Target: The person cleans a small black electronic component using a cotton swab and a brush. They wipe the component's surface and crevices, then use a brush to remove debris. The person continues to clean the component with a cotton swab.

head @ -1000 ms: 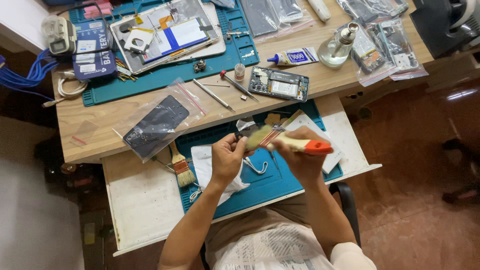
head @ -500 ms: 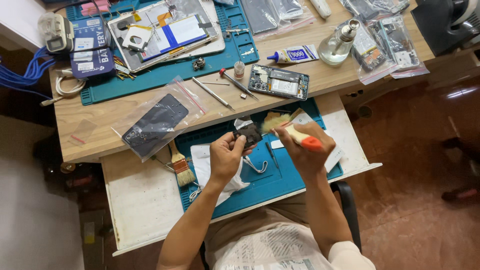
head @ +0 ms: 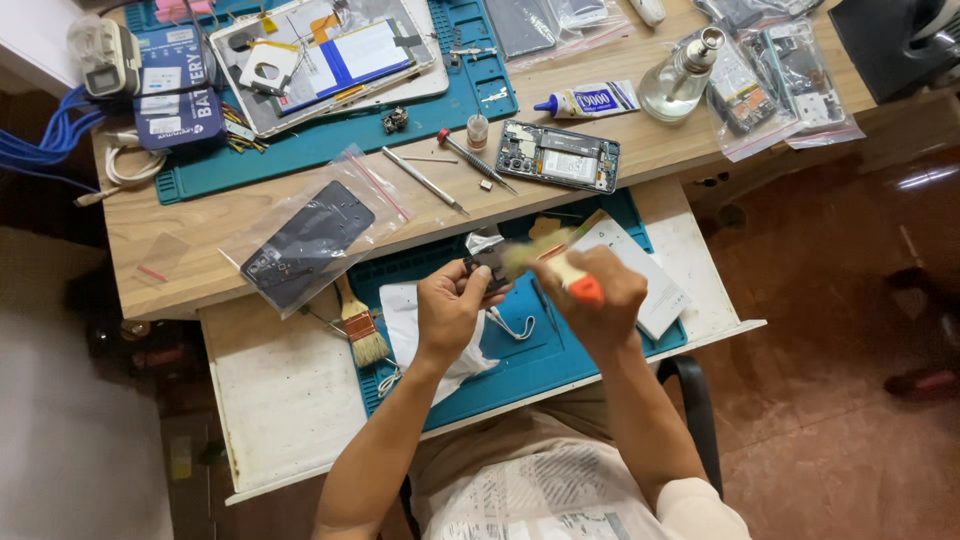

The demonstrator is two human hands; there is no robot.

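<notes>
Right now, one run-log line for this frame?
left hand: holds small metal part | right hand: holds orange-handled brush on part | below: blue mat

Head camera, looking steeply down, close above workbench; single view

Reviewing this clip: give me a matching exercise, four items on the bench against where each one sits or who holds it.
Items:
1. small metal part
2. orange-handled brush
3. wooden-handled brush
4. glue tube

Places:
A. lying on the pull-out shelf, left of the hands
B. on the wooden desktop, beside the glass bottle
C. in the left hand
D. in the right hand

Pairs: 1-C, 2-D, 3-A, 4-B
</notes>
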